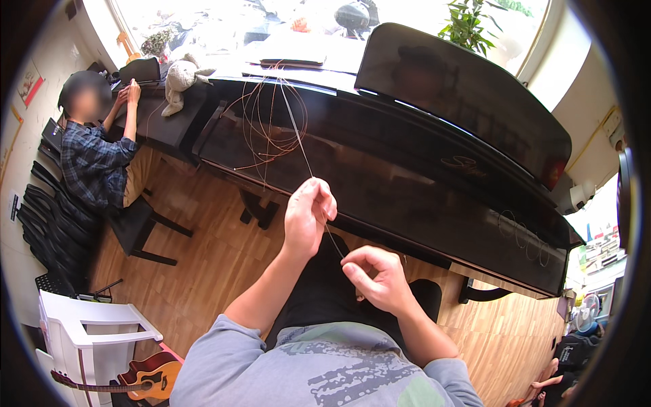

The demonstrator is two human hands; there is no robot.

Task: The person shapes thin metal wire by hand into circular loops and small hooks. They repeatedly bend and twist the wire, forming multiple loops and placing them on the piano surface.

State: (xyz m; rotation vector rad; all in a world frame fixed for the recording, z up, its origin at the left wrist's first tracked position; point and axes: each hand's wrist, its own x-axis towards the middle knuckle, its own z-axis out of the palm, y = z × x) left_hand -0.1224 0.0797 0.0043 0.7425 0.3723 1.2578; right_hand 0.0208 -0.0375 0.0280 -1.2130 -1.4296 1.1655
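Observation:
A thin, shiny metal string (296, 130) runs from the piano's left part down toward me and through both hands. Closed around it is my left hand (306, 220), held in front of my lap with the fingers curled. Lower and to the right, my right hand (381, 277) pinches the same string between thumb and forefinger, near what looks like its lower end. A short taut stretch shows between the hands. Beyond my left hand, loose loops of copper-coloured strings (245, 129) spread over the dark piano (380, 183).
Another pale loop of string (519, 234) lies at the piano's right end. A person in a plaid shirt (95, 163) sits on a black bench (139, 224) at left, holding a dark device. An acoustic guitar (159, 380) leans by a white stand (102, 322). A plush toy (180, 80) sits behind.

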